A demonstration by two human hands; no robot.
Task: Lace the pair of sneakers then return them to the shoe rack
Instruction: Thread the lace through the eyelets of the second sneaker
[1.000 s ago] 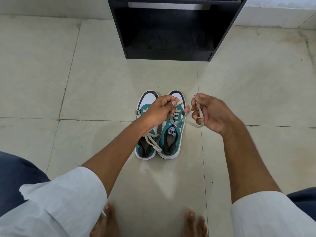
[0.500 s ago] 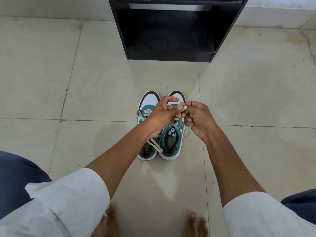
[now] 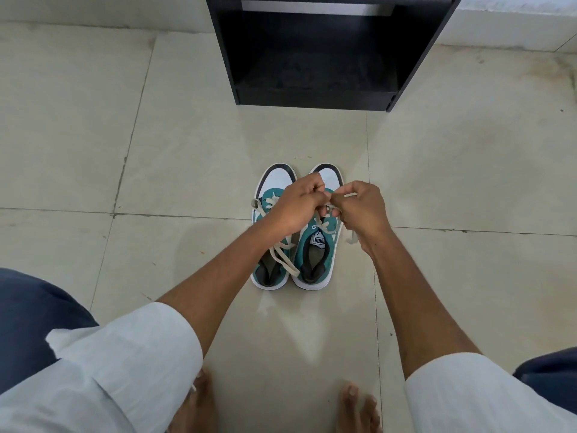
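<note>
Two teal and white sneakers stand side by side on the tiled floor, toes pointing away from me. Over the laces of the right sneaker (image 3: 315, 257), my left hand (image 3: 296, 207) and my right hand (image 3: 359, 207) meet, each pinching the cream lace (image 3: 321, 226). One lace end (image 3: 352, 239) hangs below my right wrist. The left sneaker (image 3: 270, 270) has a loose lace trailing across its opening. The hands hide the upper eyelets of the right sneaker.
A black shoe rack (image 3: 315, 57) stands open on the floor straight ahead, beyond the sneakers, its lower shelf bare. My bare feet (image 3: 359, 407) are at the bottom edge. Pale floor tiles (image 3: 156, 151) surround the shoes.
My right hand, held out to the right with the lace pulled wide, has come in to meet my left hand over the right sneaker. The sneakers have not moved.
</note>
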